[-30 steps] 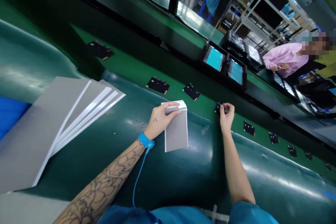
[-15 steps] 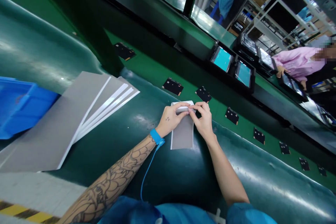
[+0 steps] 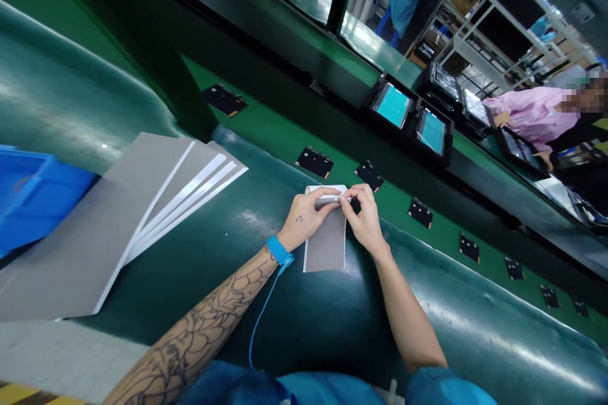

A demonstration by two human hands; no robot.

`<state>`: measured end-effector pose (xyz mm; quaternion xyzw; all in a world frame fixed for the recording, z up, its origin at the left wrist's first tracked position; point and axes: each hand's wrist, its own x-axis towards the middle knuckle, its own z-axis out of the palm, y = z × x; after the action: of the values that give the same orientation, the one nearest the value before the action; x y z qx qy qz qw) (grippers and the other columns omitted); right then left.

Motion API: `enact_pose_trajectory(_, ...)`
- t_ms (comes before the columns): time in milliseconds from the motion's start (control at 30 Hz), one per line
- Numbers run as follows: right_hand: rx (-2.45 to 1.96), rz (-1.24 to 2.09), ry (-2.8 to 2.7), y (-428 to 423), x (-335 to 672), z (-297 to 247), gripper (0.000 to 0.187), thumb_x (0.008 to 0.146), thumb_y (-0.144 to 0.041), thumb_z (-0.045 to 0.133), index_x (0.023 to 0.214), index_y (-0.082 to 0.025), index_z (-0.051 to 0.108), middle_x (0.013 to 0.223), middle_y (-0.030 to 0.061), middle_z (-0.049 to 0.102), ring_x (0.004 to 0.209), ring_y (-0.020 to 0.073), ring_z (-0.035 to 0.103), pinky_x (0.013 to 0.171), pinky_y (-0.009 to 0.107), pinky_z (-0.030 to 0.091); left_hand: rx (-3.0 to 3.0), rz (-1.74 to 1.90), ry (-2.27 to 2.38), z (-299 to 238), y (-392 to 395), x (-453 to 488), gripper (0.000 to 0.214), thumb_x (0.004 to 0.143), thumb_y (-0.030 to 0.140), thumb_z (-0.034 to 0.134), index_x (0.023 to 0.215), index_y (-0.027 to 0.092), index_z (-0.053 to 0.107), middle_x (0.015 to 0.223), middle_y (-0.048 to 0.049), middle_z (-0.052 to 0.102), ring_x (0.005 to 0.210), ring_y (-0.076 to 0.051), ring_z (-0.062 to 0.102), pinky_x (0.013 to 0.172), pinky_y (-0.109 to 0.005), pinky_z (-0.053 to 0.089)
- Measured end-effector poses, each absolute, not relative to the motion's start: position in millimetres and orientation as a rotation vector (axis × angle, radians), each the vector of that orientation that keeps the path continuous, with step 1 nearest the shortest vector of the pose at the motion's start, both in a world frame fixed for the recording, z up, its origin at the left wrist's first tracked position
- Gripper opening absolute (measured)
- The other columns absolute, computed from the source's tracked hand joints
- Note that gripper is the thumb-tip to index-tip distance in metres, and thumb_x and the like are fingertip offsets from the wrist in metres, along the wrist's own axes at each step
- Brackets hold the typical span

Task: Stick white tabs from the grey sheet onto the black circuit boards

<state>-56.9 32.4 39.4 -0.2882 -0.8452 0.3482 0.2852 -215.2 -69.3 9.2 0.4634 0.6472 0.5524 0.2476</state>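
Observation:
A small grey sheet with white edges (image 3: pixel 325 247) lies on the green work surface in front of me, its far end curled up and back. My left hand (image 3: pixel 306 215) pinches the curled end from the left, thumb below and fingers above. From the right, my right hand (image 3: pixel 363 212) pinches the same end, its fingertips meeting those of the left. The exact spot between the fingertips is hidden. A blue wrist strap (image 3: pixel 279 249) with a thin cord sits on my left wrist. Left of my hands lies a fanned stack of larger grey sheets (image 3: pixel 118 209).
Black circuit boards (image 3: pixel 315 162) lie in a row along the green strip beyond the work surface. A blue bin (image 3: pixel 38 196) stands at far left. Black trays with teal-screened panels (image 3: pixel 392 104) rest across the line, near a person in pink (image 3: pixel 532 111). A dark post (image 3: pixel 161 44) rises at left.
The view has shifted slightly, so most of the scene sits a little further left. Both hands keep their pinch on the curled end of the sheet.

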Motion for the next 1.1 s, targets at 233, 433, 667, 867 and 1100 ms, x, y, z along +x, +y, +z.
enact_pose_trajectory(233, -1.266, 0.901, -1.744, 110, -25, 12, 0.041, 0.097, -0.060, 0.062, 0.104, -0.021, 0.070, 0.117, 0.0107, 0.065, 0.107, 0.0259, 0.063, 0.095, 0.040, 0.052, 1.268, 1.480, 1.795, 10, -71, -218, 0.028, 0.099, 0.034, 0.071, 0.126, 0.026, 0.071, 0.129, -0.0069, 0.080, 0.105, -0.029, 0.079, 0.090, -0.040, 0.061)
enact_pose_trajectory(433, -1.362, 0.701, -1.935, 150, 5, -10, 0.051, 0.084, -0.064, 0.075, 0.109, -0.020, 0.075, 0.126, 0.0144, 0.067, 0.122, 0.0303, 0.060, 0.113, 0.047, 0.046, 1.193, 1.474, 1.755, 16, -73, -216, 0.020, 0.100, 0.035, 0.066, 0.117, 0.025, 0.063, 0.108, -0.0033, 0.080, 0.060, -0.016, 0.062, 0.058, -0.028, 0.047)
enact_pose_trajectory(667, -1.461, 0.698, -1.845, 163, 8, -23, 0.045, 0.091, -0.060, 0.066, 0.097, -0.019, 0.081, 0.115, 0.0145, 0.073, 0.117, 0.0300, 0.064, 0.110, 0.046, 0.048, 1.203, 1.449, 1.760, 17, -73, -216, 0.019, 0.099, 0.035, 0.065, 0.115, 0.024, 0.063, 0.105, -0.0035, 0.077, 0.056, -0.014, 0.054, 0.056, -0.028, 0.041)
enact_pose_trajectory(867, -1.499, 0.566, -1.828, 169, 11, -30, 0.039, 0.086, -0.058, 0.068, 0.090, -0.020, 0.080, 0.111, 0.0138, 0.072, 0.114, 0.0318, 0.065, 0.108, 0.048, 0.050, 1.225, 1.451, 1.777, 16, -74, -215, 0.019, 0.099, 0.035, 0.065, 0.115, 0.024, 0.064, 0.104, -0.0022, 0.077, 0.054, -0.014, 0.050, 0.057, -0.028, 0.039)
enact_pose_trajectory(1100, -1.567, 0.506, -1.731, 171, 14, -31, 0.033, 0.080, -0.051, 0.074, 0.092, -0.020, 0.072, 0.111, 0.0147, 0.066, 0.105, 0.0318, 0.062, 0.103, 0.049, 0.050, 1.234, 1.433, 1.788, 15, -74, -216, 0.020, 0.099, 0.035, 0.066, 0.117, 0.024, 0.064, 0.112, -0.0043, 0.078, 0.054, -0.014, 0.050, 0.059, -0.030, 0.039)
